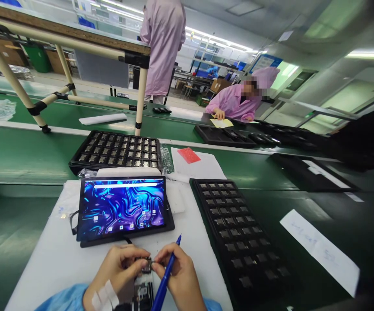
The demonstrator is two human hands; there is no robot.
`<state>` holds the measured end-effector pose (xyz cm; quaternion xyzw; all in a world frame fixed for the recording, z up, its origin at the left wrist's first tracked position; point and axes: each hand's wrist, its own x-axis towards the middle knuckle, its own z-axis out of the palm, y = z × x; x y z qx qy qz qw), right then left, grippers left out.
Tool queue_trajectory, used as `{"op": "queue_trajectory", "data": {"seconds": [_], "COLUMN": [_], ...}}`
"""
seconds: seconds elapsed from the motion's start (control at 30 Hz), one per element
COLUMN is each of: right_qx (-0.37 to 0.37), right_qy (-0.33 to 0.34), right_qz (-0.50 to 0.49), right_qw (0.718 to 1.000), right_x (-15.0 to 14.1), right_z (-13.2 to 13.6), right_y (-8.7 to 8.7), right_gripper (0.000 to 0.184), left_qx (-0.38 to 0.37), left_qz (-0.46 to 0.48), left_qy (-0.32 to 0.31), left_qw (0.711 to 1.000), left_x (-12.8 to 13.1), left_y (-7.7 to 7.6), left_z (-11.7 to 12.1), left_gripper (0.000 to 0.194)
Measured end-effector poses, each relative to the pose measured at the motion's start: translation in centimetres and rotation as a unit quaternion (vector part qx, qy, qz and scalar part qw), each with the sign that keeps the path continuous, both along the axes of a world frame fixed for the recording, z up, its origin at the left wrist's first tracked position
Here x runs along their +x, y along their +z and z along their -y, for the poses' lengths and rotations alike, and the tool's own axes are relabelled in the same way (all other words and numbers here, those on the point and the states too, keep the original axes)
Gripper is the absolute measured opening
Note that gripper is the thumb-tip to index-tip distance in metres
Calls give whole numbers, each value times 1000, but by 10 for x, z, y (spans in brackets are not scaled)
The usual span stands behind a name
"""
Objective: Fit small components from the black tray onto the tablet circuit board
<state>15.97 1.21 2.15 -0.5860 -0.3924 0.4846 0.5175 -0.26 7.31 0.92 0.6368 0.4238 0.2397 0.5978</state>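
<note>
My left hand (117,270) and my right hand (179,272) meet at the bottom of the view over a white mat (54,255). Both pinch a small dark component (146,263) between their fingertips, above a small circuit board (143,291). My right hand also holds a blue pen (165,276), tip pointing up. White tape wraps my left wrist. Just beyond my hands lies a tablet (122,209) with a lit blue swirl screen; a cable runs from its near edge.
A black tray of small parts (239,235) lies right of the mat, another tray (117,151) behind the tablet. A red card (188,155) rests on white paper. Across the green belt, a seated person in pink (235,101) and a standing person (163,47) work.
</note>
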Motion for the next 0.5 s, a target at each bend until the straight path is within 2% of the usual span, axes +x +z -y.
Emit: {"op": "queue_trajectory", "data": {"seconds": [0.33, 0.5], "right_qx": [-5, 30], "right_qy": [-24, -33], "right_qz": [26, -33], "right_qw": [999, 998], "right_x": [-9, -4], "right_z": [-1, -1], "right_y": [-3, -7], "right_gripper": [15, 18], "left_qx": [16, -44], "left_qz": [-3, 28], "left_qy": [20, 62], "left_qw": [1000, 997], "left_x": [4, 6], "left_y": [2, 13], "left_z": [3, 5], "left_gripper": [27, 29]}}
